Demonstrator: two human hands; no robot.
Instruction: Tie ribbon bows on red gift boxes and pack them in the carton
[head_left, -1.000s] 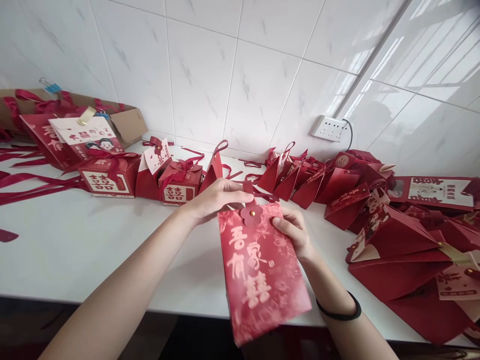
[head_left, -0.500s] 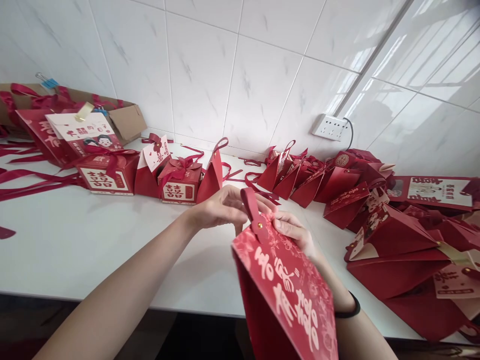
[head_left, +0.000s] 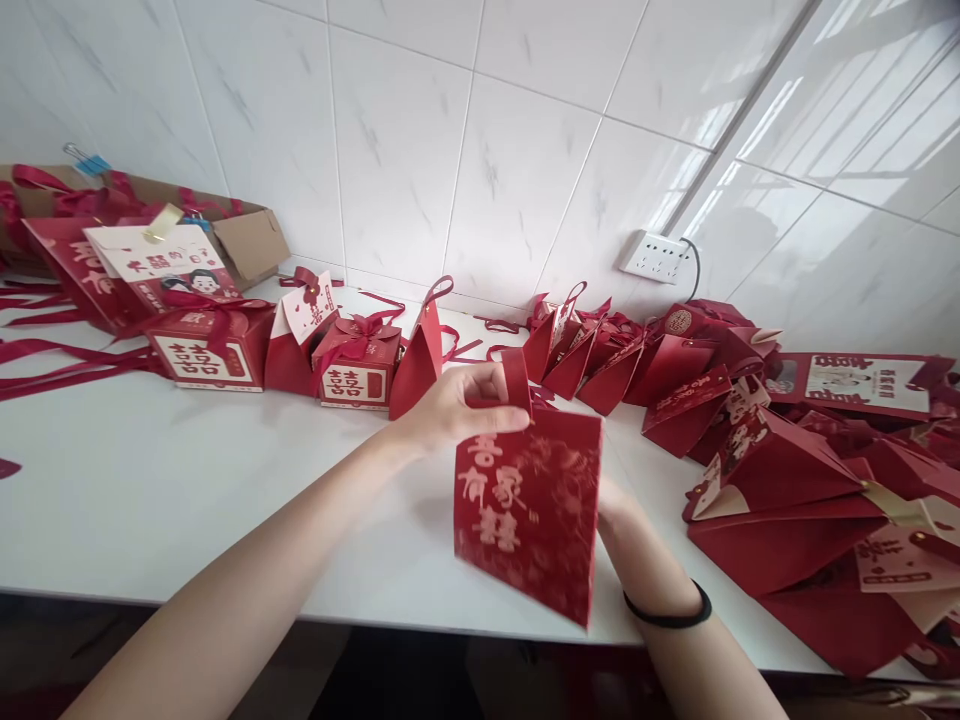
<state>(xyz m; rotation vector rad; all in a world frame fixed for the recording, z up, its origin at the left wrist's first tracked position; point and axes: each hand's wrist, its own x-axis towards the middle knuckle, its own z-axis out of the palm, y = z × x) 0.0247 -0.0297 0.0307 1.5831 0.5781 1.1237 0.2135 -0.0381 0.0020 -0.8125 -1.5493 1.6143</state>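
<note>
I hold a flat red paper gift bag [head_left: 532, 510] with gold characters upright over the white counter's front edge. My left hand [head_left: 457, 405] is closed on its top edge, fingers pinching beside the red strap [head_left: 516, 378] that stands up. My right hand [head_left: 611, 500] is behind the bag, mostly hidden by it, at its right side; a black band sits on that wrist.
A heap of flat red bags [head_left: 787, 470] lies at the right. Folded red boxes with ribbons [head_left: 356, 365] line the back by the tiled wall. A cardboard box [head_left: 247, 240] with red ribbons stands far left. A wall socket [head_left: 656, 257] is mounted above the counter [head_left: 150, 490].
The bag was tipped forward and twisted, then turned back upright facing me. Its flap strap now stands up. My right hand has slipped behind the bag.
</note>
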